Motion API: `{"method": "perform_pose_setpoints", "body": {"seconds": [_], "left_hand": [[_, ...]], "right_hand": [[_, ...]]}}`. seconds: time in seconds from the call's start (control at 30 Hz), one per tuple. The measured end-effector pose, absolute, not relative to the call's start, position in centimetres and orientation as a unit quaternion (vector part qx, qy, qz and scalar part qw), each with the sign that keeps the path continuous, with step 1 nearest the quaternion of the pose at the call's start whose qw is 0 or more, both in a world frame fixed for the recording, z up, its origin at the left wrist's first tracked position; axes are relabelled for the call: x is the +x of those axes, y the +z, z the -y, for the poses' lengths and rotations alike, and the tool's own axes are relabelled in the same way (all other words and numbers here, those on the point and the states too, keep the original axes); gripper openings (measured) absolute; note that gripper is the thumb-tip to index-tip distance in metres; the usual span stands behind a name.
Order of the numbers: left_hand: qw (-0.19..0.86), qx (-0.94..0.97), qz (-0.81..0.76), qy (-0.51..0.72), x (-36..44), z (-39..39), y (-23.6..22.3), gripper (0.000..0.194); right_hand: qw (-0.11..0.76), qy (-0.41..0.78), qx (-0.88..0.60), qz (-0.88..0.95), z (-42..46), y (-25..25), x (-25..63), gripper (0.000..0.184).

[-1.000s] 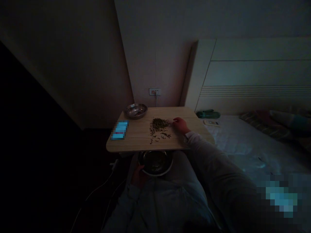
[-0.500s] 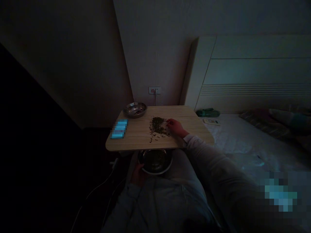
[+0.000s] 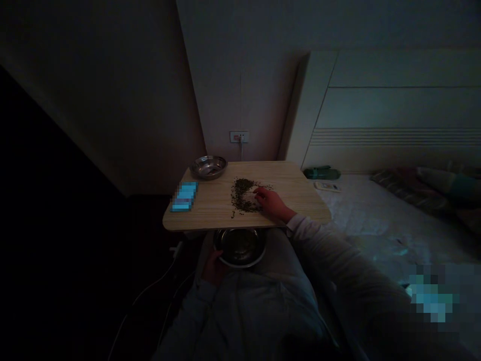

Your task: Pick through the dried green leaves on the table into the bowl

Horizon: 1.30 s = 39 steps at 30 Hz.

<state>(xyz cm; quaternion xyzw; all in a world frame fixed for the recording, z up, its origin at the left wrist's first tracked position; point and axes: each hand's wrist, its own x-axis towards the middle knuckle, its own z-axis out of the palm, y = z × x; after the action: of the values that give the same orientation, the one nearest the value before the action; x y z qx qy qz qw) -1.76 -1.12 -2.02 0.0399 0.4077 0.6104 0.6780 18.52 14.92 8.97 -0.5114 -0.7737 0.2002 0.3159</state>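
On the wooden table [image 3: 208,205] small dark green grains [image 3: 243,186] lie in a loose curved patch. My right hand [image 3: 273,204] rests low at the right side of the patch, fingers bent together. A pale patch shows at the fingertips; too dim to tell what it is. In my lap, just below the table's near edge, sits a metal bowl [image 3: 242,263] with a dark inside. My left hand [image 3: 214,268] grips this bowl's left rim, its thumb over the edge. Any contents of the bowl are hard to make out.
A second metal bowl [image 3: 209,168] stands at the table's back left corner, with a lit phone [image 3: 184,196] in front of it. On the bed at right lie a green bottle [image 3: 322,173] and a pale remote control [image 3: 327,187]. A cable [image 3: 150,286] trails across the dark floor.
My right hand has moved left and nearer along the patch, and the grains there have spread into a curve. My left hand stays on the lap bowl.
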Motion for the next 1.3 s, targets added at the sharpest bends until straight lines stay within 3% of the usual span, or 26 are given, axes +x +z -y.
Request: {"method": "perform_pose_setpoints", "body": {"seconds": [0.27, 0.43, 0.97, 1.3], "left_hand": [[0.664, 0.025, -0.44, 0.604, -1.5, 1.0, -1.5, 0.039], [0.667, 0.02, -0.457, 0.588, -1.3, 1.0, -1.0, 0.036], [0.666, 0.045, -0.433, 0.606, -1.8, 0.9, -2.2, 0.035], [0.67, 0.054, -0.445, 0.591, -1.5, 1.0, -1.5, 0.037]], "right_hand": [[0.376, 0.248, -0.513, 0.731, -13.8, 8.5, 21.1, 0.023], [0.373, 0.299, -0.517, 0.71, -13.2, 7.6, 21.3, 0.02], [0.321, 0.286, -0.516, 0.741, -11.9, 8.6, 18.5, 0.022], [0.382, 0.349, -0.506, 0.69, -11.2, 7.6, 21.0, 0.022]]}}
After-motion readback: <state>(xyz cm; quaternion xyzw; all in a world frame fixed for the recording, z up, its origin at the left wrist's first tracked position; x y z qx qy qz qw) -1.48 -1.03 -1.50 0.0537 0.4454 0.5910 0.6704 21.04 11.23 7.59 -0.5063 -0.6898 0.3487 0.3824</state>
